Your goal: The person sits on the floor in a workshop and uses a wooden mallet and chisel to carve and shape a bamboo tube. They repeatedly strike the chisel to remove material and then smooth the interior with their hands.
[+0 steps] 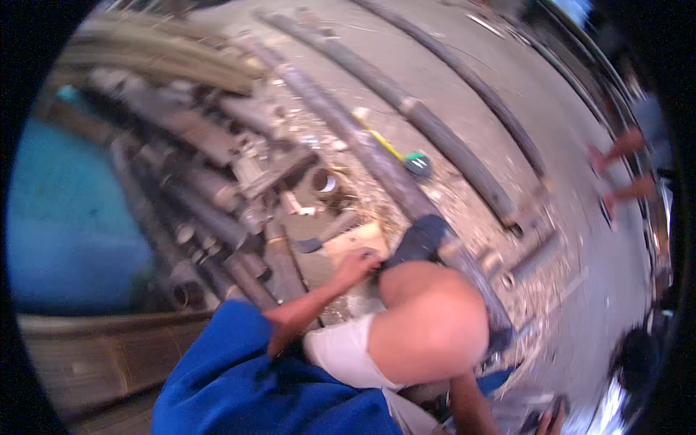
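Head view: your left hand (359,267) half-curled at the near side of a pale board (360,238), wood-handled blade (338,226) just far-left, hold too blurred to tell; your right hand (557,418), near right, bent by a dark object (533,420), grip unclear.

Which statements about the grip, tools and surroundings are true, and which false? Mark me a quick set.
1. The round green tape measure has its yellow tape drawn out. True.
2. The dark-bladed knife is held in the person's bare left grip. False: it lies loose, beyond that grip.
3. The broad, smooth blue sheet is at the picture's right. False: it is at the left.
4. A co-worker's bare legs show at the right. True.
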{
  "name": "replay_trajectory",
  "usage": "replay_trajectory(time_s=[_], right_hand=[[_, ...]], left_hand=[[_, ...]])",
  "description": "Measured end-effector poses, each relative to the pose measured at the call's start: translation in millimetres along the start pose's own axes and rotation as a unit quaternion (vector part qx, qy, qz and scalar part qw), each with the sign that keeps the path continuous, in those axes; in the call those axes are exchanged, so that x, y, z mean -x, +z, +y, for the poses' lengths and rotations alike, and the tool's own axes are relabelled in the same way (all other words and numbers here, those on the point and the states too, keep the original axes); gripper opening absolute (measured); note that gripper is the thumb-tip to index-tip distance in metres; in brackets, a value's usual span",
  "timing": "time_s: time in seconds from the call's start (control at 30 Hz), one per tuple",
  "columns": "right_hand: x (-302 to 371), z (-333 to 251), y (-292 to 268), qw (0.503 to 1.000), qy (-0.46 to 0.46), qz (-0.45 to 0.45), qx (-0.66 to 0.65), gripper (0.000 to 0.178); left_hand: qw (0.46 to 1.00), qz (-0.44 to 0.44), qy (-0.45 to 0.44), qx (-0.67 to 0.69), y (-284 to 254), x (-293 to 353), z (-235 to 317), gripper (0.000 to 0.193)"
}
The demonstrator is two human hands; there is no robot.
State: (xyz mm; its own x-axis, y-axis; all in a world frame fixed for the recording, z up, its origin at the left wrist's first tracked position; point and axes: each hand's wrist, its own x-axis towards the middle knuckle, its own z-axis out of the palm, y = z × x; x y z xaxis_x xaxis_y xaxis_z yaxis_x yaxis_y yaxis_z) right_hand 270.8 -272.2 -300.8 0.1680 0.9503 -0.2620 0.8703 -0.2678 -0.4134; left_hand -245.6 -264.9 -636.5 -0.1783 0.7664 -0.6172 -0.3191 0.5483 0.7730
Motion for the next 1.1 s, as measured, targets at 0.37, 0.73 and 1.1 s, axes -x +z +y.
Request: replay_trajectory(time_s=[0.37, 0.73, 1.1], right_hand=[[94, 5, 9, 0.981, 0.122, 0.151, 0.013, 0.049], [99, 125, 135, 0.931, 0.303, 0.204, 0.006, 0.052], [131, -11, 247, 0.955, 0.215, 0.172, -0.112, 0.057]], left_hand=[[0.998, -0.004, 0.061, -0.023, 4, -49, 66, 0.034], [0.845, -0.204, 0.231, -0.437, 96, -53, 273, 0.05], [0.669, -0.283, 0.259, -0.637, 148, -41, 293, 0.047]])
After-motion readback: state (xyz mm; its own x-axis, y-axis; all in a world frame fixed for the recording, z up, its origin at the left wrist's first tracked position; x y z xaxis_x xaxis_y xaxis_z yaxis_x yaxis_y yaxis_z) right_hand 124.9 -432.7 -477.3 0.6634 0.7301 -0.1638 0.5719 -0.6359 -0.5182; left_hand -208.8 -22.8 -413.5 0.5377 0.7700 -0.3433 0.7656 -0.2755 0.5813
